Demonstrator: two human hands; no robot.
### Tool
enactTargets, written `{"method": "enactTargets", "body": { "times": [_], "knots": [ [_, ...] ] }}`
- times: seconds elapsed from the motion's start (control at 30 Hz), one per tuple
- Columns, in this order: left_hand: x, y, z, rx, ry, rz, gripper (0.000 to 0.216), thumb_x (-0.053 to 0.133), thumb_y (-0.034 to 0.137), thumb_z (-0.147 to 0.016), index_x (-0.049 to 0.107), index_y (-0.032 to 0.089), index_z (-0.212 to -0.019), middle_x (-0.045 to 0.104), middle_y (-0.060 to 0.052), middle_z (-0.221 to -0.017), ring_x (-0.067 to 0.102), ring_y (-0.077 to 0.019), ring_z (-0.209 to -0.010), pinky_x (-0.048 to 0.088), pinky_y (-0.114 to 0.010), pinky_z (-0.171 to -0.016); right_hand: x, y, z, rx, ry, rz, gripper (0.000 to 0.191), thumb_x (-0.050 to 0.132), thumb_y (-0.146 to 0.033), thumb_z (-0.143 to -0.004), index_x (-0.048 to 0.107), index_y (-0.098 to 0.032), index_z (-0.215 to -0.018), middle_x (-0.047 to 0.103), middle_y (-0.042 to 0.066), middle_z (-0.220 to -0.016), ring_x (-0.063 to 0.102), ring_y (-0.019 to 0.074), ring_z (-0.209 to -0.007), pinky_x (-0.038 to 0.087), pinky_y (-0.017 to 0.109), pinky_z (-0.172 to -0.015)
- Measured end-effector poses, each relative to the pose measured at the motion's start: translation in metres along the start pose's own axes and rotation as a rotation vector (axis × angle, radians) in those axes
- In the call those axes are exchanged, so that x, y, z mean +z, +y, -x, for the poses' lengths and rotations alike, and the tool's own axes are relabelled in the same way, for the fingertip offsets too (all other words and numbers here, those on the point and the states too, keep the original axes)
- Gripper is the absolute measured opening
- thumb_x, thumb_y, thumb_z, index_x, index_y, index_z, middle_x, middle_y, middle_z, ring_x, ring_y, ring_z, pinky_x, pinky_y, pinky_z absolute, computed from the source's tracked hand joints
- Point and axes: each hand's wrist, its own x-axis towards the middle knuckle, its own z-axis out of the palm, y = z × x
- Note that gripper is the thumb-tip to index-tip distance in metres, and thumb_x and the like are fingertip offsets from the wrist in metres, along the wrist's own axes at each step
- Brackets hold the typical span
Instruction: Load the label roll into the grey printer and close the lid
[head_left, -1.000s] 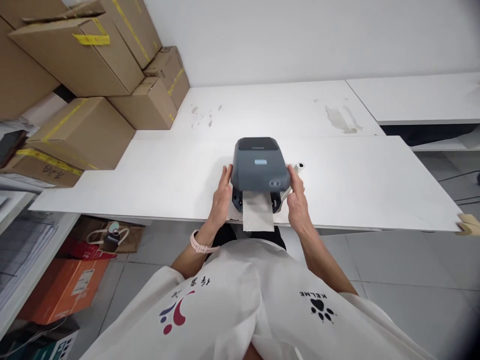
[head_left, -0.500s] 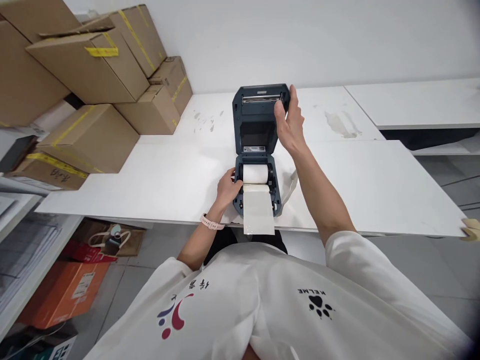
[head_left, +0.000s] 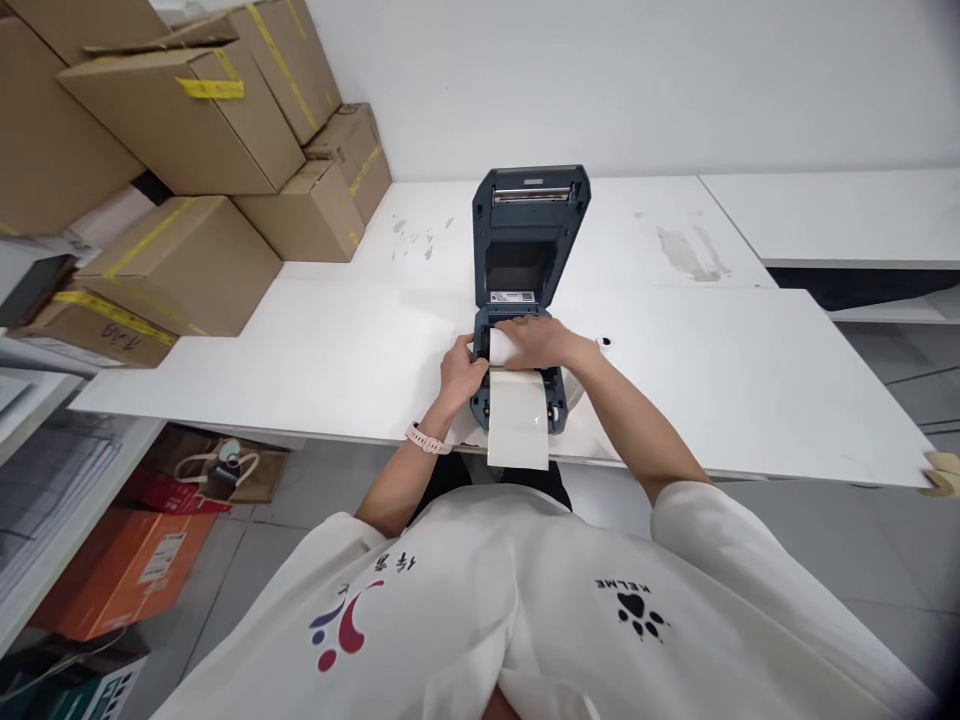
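A dark blue-grey label printer stands near the front edge of the white table, its lid raised. Inside sits a white label roll, with a strip of labels hanging out over the table edge. My left hand grips the printer's left side, thumb on the inner rim and fingers outside. Across the roll lies my right hand, its fingers curved over the top and its thumb lower down, hiding the roll's right part.
Cardboard boxes with yellow tape are piled at the left of the table. A white cable runs beside the printer on the right. Below on the left are an orange box and a shelf.
My right hand has let go of the raised lid and come down onto the label roll. The lid stays up, and my left hand keeps its hold on the printer's side.
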Motion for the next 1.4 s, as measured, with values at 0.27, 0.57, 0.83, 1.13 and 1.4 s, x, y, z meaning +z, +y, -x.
{"method": "enactTargets", "body": {
  "times": [0.27, 0.57, 0.83, 1.13, 1.4],
  "knots": [
    [0.0, -0.004, 0.001, -0.003, -0.015, 0.084, 0.059, 0.057, 0.016, -0.075, 0.06, 0.015, -0.134, 0.053, 0.001, -0.075, 0.053, -0.0183, -0.07, 0.037, -0.031, -0.064, -0.036, 0.032, 0.02, -0.214, -0.115, -0.484, 0.082, 0.086, -0.043, -0.068, 0.057, -0.024, -0.143, 0.065, 0.01, -0.144, 0.064, 0.0346, -0.129, 0.053, 0.047, -0.106],
    [0.002, -0.006, 0.001, -0.014, -0.004, 0.156, 0.058, 0.057, 0.015, -0.075, 0.06, 0.015, -0.132, 0.05, 0.003, -0.073, 0.051, -0.0164, -0.068, 0.037, -0.03, -0.065, -0.029, 0.161, 0.037, 0.058, 0.762, -1.047, 0.089, 0.087, -0.06, -0.064, 0.051, -0.033, -0.141, 0.062, 0.007, -0.149, 0.064, 0.0231, -0.125, 0.053, 0.042, -0.105],
    [0.005, -0.012, -0.001, -0.007, 0.008, 0.19, 0.059, 0.057, 0.015, -0.074, 0.06, 0.014, -0.133, 0.044, 0.005, -0.07, 0.047, -0.0152, -0.065, 0.035, -0.03, -0.064, 0.053, 0.199, -0.011, 0.529, 0.836, -1.048, 0.095, 0.083, -0.047, -0.067, 0.039, -0.019, -0.145, 0.055, 0.018, -0.152, 0.058, 0.0233, -0.13, 0.048, 0.044, -0.113],
    [0.004, -0.012, 0.0, -0.006, -0.015, 0.206, 0.057, 0.057, 0.015, -0.076, 0.058, 0.016, -0.133, 0.044, 0.005, -0.072, 0.045, -0.0144, -0.065, 0.034, -0.03, -0.064, 0.077, 0.158, 0.099, 0.445, 0.632, -1.212, 0.069, 0.07, -0.068, -0.081, 0.056, -0.032, -0.138, 0.058, 0.009, -0.153, 0.053, 0.0277, -0.146, 0.044, 0.05, -0.12],
    [0.002, -0.011, -0.002, 0.017, -0.039, 0.172, 0.058, 0.058, 0.015, -0.076, 0.058, 0.016, -0.134, 0.049, 0.004, -0.072, 0.049, -0.0161, -0.067, 0.036, -0.03, -0.065, 0.031, 0.11, 0.119, 0.032, 0.272, -1.203, 0.068, 0.076, -0.072, -0.076, 0.07, -0.024, -0.123, 0.076, 0.01, -0.109, 0.071, 0.0286, -0.105, 0.056, 0.044, -0.097]
  ]
}}
